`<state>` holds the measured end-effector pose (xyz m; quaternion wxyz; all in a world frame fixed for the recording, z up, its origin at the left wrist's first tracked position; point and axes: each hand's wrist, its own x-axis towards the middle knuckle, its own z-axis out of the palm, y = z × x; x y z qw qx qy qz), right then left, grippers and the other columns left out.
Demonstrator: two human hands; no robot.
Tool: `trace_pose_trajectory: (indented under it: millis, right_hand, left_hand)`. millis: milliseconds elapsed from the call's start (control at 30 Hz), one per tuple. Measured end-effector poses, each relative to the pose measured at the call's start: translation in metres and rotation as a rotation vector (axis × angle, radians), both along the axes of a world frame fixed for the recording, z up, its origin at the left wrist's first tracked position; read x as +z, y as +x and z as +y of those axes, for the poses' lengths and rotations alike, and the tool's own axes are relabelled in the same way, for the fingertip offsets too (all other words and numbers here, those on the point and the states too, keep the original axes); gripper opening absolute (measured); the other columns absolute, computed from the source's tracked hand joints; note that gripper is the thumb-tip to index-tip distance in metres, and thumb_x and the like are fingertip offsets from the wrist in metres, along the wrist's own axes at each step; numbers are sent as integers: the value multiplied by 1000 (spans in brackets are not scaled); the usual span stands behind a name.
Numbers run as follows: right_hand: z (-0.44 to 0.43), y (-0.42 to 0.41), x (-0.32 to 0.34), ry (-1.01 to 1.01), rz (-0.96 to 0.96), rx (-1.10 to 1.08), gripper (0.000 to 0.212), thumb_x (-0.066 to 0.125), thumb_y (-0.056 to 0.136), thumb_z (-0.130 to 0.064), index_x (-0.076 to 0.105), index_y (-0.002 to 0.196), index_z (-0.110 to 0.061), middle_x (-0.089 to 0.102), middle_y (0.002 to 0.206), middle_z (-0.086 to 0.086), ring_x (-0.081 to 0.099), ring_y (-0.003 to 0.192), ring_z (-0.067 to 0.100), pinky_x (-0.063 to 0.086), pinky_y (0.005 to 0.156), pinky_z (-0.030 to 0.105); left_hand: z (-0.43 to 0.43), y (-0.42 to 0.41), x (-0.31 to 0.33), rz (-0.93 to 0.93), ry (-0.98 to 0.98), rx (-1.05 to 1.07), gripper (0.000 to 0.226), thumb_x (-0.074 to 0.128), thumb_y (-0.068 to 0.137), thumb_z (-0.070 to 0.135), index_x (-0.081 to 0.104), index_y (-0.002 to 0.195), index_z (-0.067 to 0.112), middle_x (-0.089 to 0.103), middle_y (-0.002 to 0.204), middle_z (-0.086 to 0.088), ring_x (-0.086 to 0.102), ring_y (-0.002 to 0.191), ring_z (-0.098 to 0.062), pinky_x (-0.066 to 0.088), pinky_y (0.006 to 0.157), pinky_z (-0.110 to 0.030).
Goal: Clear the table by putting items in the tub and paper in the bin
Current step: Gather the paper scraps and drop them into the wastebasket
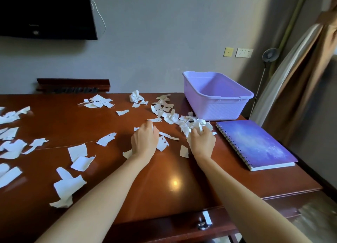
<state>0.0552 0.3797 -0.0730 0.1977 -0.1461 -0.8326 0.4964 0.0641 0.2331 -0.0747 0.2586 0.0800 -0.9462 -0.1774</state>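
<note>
Torn paper (78, 151) is lying scattered across most of the table (164, 178). It is thickest in a drift running toward the empty tub (217, 97) at the far right corner, with a notebook (255, 144) lying just in front of it. No bin is showing. Scraps risk slipping from an overfull grip, or sliding off the glossy edge while being raked together. The right hand (202, 142) is gripping a crumpled bunch of scraps beside the notebook. The left hand (145, 139) is curling knuckles-up over others, probably pinching one, its fingertips being hidden.

Bare forearms (104, 197); bare left grip (145, 141), right grip (202, 142)
</note>
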Motion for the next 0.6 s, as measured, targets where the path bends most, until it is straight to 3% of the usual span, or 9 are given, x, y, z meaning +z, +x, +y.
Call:
trace_pose_trajectory:
  millis: [100,233,300,433,600]
  right_hand:
    - [4,5,16,-97,54,-16,36,47,83,-8,28,54,-15,34,54,-1,31,54,15,26,61,29]
    - [25,8,29,-223,73,-82,33,46,81,-10,30,52,-11,35,53,1,30,54,18,24,52,31]
    - [39,14,29,-212,75,-104,35,46,82,-11,29,51,-11,33,52,2,30,60,22,24,54,31]
    - [64,41,27,-286,92,-122,38,47,81,-13,30,47,-16,28,50,-1,25,59,19,23,53,29]
    - [103,111,5,-531,129,-207,44,54,79,-12,29,44,-21,27,49,-5,23,55,14,23,51,28]
  left_hand:
    - [8,-1,18,109,169,14,28,43,98,25,58,110,5,67,100,-11,55,77,-16,45,65,-23]
    - [32,6,48,257,426,-40,27,48,96,23,60,108,2,68,99,-14,63,88,-25,52,72,-30]
    - [52,15,60,288,533,-80,24,49,95,21,60,98,1,66,89,-14,60,80,-24,49,67,-29]
    - [99,40,71,226,820,-161,16,50,90,16,50,78,7,50,65,-2,48,69,-23,40,58,-29]
    - [164,99,52,128,1019,-333,37,51,84,6,32,54,16,34,51,3,31,53,-18,28,50,-27]
